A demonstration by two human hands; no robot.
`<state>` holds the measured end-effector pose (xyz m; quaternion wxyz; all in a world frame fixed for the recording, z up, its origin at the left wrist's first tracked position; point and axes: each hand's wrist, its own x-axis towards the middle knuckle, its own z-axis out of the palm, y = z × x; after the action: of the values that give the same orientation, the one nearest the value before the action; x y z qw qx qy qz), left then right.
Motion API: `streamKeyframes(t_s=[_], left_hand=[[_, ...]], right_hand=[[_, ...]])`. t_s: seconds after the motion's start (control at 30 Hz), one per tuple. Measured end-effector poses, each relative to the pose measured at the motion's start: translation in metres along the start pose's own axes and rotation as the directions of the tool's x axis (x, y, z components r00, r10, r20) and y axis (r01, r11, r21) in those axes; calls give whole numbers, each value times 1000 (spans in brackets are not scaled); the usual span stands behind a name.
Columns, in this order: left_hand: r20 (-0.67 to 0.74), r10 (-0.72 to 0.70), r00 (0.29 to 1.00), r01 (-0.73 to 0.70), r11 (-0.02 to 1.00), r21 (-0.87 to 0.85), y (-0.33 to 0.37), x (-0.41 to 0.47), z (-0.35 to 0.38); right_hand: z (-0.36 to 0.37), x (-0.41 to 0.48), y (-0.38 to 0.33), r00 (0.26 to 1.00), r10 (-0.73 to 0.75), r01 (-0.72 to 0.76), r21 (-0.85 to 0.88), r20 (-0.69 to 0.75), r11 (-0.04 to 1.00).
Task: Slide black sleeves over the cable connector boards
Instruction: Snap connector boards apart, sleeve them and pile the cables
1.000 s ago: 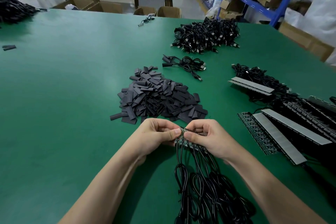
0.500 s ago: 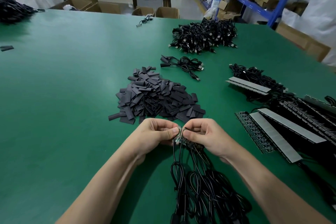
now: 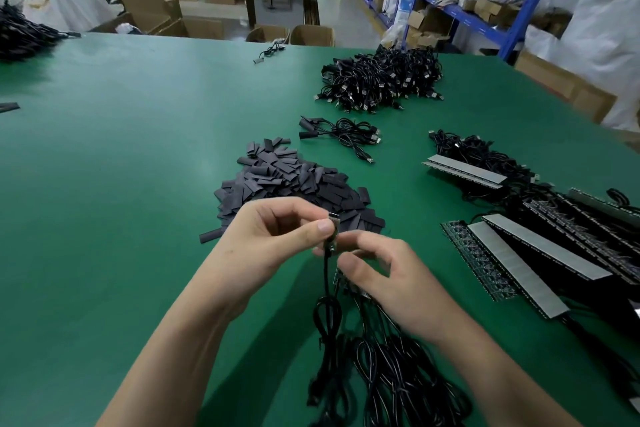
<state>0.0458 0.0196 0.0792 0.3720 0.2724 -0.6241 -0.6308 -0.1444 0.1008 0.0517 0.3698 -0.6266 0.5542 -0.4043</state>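
Observation:
My left hand (image 3: 266, 246) pinches one small connector board (image 3: 333, 231) upright between thumb and fingers, with its black cable (image 3: 326, 291) hanging down. My right hand (image 3: 384, 281) grips the remaining strip of boards (image 3: 341, 279) just below, its fingertips touching the lower end of the single board. The bundle of black cables (image 3: 381, 371) trails toward me on the green table (image 3: 121, 184). A heap of flat black sleeves (image 3: 294, 184) lies right behind my hands.
Strips of boards with cables (image 3: 540, 253) lie at the right. Three sleeved cables (image 3: 343, 135) sit behind the sleeve heap, and a big pile of cables (image 3: 381, 83) farther back. Another cable pile (image 3: 20, 35) is at the far left. Shelves and cartons stand beyond the table.
One board has come away from the strip: my left hand lifted it up with its cable, while my right hand dropped lower with the remaining strip.

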Motion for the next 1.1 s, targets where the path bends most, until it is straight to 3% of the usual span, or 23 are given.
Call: streamKeyframes(t_s=[0.1,0.2,0.27,0.37,0.47,0.57,0.63,0.73,0.83,0.9,0.97,1.1], left_hand=[[96,156,983,-157,988,-3,26,-2,14],[93,253,963,-257,966,33,43,6,18],[25,239,971,-240,966,98,41,21,19],[-107,127,986,-86,942,324,17,52,28],[-93,46,995,14,829,560,-5,79,44],[13,27,1000,-29,750,661,-20,97,57],[55,28,998,-59,674,736,-30,109,61],[59,38,998,-69,416,907,-47,128,61],[41,-32,999,-35,173,984,-63,146,61],[40,-84,996,-35,68,997,-72,156,62],[44,-75,996,-42,23,999,-77,164,62],[77,-14,997,-76,27,997,-77,173,57]], right_hand=[[10,-8,-26,989,-73,104,247,-132,963],[6,-13,-51,952,-128,223,344,-279,912],[-3,-16,-66,928,-138,285,418,-347,862],[-26,-22,-85,887,-106,371,556,-450,744],[-42,-26,-94,865,-97,395,549,-492,737],[-41,-27,-95,877,-114,355,471,-466,808],[-42,-31,-95,864,-172,405,449,-474,797],[-56,-35,-94,822,-232,480,412,-520,775],[-71,-32,-83,870,-120,327,377,-478,866],[-75,-27,-67,905,-9,169,341,-424,925],[-74,-24,-44,927,102,21,324,-360,946],[-64,-17,2,920,309,-204,378,-242,903]])
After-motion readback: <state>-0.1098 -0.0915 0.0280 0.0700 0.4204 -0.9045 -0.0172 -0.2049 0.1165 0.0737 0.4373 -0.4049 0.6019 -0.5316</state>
